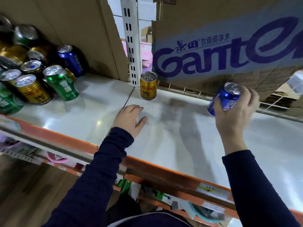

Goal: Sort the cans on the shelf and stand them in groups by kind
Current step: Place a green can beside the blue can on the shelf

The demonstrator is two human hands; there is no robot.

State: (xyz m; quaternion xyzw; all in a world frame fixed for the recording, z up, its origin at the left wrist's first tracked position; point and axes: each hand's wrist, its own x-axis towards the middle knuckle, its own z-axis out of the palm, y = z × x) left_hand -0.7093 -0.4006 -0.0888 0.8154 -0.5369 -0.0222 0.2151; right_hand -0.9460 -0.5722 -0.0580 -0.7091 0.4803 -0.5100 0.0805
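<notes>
One white shelf (180, 136) carries a big Ganten water carton (213, 46) at the back right, its contents hidden, and a mixed huddle of green, gold and blue cans (32, 71) crowded at the far left. The left hand (129, 118) lies low over the bare shelf, fingers relaxed and holding nothing, with a lone gold Red Bull can (148, 86) upright just beyond it. The right hand (236, 115) grips a tilted blue can (224, 99) before the carton, well apart from the huddle.

The cardboard box (229, 27) carries purple "Gante" lettering beneath smaller "饮用纯净水".
</notes>
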